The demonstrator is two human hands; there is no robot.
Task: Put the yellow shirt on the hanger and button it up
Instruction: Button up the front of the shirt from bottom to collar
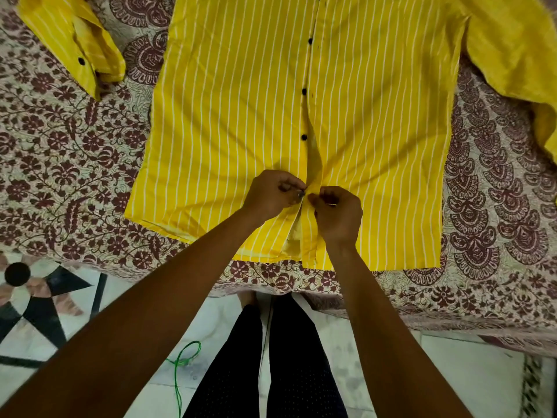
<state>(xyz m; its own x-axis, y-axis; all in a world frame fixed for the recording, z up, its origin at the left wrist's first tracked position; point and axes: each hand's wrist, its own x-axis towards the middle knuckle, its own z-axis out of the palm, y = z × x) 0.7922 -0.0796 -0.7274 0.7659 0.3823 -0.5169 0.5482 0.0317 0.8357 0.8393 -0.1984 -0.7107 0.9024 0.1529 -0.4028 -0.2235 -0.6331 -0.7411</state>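
Observation:
The yellow shirt [235, 116] with thin white stripes lies flat, front up, on a patterned bedspread, its hem toward me. Black buttons [304, 92] run down its middle placket; three show above my hands, and the placket gapes between the lowest of them and my hands. My left hand [271, 193] pinches the left front edge near the hem, a dark button at its fingertips. My right hand [339, 214] pinches the right placket edge just beside it. The two hands nearly touch. No hanger is visible; the collar lies beyond the top edge.
The maroon floral bedspread [66, 152] covers the bed, whose edge [271, 282] runs across below the hem. One sleeve [75, 43] with a black cuff button lies at upper left, the other [512, 55] at upper right. My legs stand on a tiled floor with a green cord [180, 363].

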